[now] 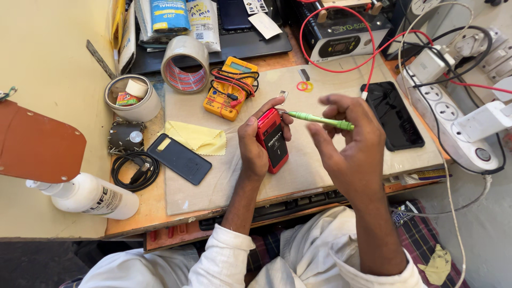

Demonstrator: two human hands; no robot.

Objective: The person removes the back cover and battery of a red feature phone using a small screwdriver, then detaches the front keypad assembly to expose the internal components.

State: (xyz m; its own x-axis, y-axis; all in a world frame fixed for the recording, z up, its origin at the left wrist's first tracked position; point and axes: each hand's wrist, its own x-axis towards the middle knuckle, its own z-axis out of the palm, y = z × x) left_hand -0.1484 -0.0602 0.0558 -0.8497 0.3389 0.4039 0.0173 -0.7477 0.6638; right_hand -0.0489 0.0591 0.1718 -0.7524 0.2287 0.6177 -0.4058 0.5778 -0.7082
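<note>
Left hand (255, 146) grips red phone (272, 140) upright, mid tabletop (176, 205). Right hand (349, 136) pinches green screwdriver (320, 120), tip at phone's top edge. Looks like screw work in hand; next move calls for steady tip, firm phone. Around you: yellow multimeter (229, 88) far, tape roll (185, 64) far left, black phone (393, 114) right, power strip (453, 120) far right.

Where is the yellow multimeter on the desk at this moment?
In the head view, the yellow multimeter lies at the far left-centre of the mat, right of the tape roll and beyond the left hand.
</note>
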